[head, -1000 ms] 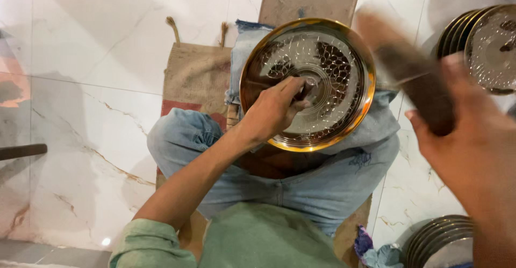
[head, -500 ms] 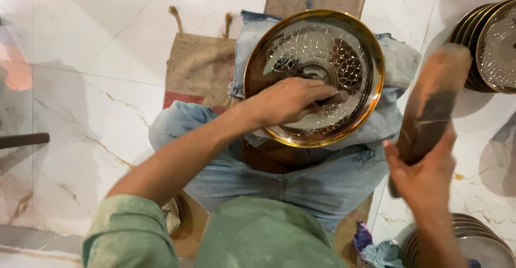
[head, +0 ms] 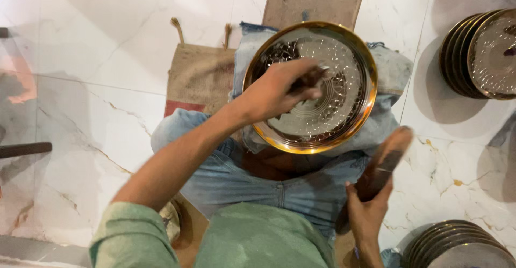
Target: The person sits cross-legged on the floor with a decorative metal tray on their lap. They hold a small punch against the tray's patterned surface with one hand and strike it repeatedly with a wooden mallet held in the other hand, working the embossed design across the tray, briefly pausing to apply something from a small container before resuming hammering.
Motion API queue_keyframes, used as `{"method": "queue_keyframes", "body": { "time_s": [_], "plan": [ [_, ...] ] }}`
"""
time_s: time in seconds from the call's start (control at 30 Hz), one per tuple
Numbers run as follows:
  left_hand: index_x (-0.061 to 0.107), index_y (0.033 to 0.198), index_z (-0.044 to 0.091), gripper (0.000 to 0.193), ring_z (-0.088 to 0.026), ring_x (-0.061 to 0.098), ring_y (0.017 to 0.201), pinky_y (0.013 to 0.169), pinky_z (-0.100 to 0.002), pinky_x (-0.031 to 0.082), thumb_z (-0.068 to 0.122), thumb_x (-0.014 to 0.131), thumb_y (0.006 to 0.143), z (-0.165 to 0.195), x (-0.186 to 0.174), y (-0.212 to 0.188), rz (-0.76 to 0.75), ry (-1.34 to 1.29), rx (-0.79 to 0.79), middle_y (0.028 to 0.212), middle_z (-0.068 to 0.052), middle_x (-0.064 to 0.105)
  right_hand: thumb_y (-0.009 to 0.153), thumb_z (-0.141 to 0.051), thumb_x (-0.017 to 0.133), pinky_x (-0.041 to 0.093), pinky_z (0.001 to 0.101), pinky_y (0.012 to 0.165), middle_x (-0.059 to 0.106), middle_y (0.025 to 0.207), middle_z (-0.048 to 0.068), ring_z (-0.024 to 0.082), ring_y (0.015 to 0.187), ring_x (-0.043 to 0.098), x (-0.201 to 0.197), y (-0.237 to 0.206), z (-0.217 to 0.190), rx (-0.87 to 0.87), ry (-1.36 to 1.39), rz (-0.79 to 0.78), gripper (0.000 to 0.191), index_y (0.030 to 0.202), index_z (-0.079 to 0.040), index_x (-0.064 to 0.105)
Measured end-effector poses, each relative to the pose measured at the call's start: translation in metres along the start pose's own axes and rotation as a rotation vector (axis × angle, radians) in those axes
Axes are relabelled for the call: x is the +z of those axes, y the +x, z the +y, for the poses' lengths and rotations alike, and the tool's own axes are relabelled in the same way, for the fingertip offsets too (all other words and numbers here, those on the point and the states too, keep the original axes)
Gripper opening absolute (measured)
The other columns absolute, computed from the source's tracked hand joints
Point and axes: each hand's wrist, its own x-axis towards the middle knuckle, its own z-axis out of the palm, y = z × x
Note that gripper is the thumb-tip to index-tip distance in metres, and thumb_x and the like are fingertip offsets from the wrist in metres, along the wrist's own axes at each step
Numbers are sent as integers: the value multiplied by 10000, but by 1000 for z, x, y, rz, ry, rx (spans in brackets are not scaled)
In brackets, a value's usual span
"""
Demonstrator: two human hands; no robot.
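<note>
Plate and mallet position

Plate (head: 344,112), round, gold-rimmed and embossed, rests on the lap. Left hand (head: 279,91) lies over it, fingers curled tight around a small dark tool (head: 309,77). Right hand (head: 368,214) grips a wooden mallet (head: 384,163), now lower and closer to the body than before. Plate stacks (head: 478,53) stand right.

Polished metal plate (head: 333,117) – glossy gold rim, finely patterned face – is gleaming on faded denim cloth (head: 387,69); rough woven burlap sack (head: 199,77) is lying on smooth, glossy marble floor (head: 80,42); the wooden mallet (head: 384,163) is looking matt and worn.
</note>
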Motion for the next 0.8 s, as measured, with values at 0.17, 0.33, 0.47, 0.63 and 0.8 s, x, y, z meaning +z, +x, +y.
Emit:
{"method": "queue_keyframes", "body": {
  "time_s": [0.17,0.33,0.47,0.63,0.8],
  "plan": [
    [566,1268,-12,349,-124,718,902,808,-278,607,25,707,952,-11,3,-63,358,-275,-158,977,-59,729,844,-201,773,429,499,1066,527,1368,293,423,1255,527,20,5,33,-286,-288,76,780,1508,-19,407],
    [541,1178,-15,233,-168,749,929,834,-315,634,-21,657,976,-32,-1,-123,738,-472,-216,993,-84,697,1094,-294,553,429,492,1117,488,1432,272,400,1301,498,2,41,40,-319,-244,150,392,1449,-127,554],
    [525,1243,23,285,-166,732,892,795,-330,643,19,626,977,-37,-15,-144,983,-485,-235,986,-89,681,1155,-410,402,399,484,1098,440,1465,234,372,1319,472,-2,80,8,3,193,111,404,1461,-179,529],
    [520,1255,27,308,-177,734,902,776,-338,637,43,640,973,-24,-20,-141,1047,-546,-187,987,-84,674,1153,-432,411,418,475,1078,461,1431,224,356,1289,493,-1,106,-53,120,211,28,423,1449,-160,540],
    [554,1236,25,303,-189,747,886,777,-334,641,56,665,956,-11,-19,-139,1008,-570,-202,973,-93,698,1151,-454,419,438,466,1058,482,1397,215,340,1259,515,-4,118,-88,110,220,6,444,1437,-140,551]
  ]
}}
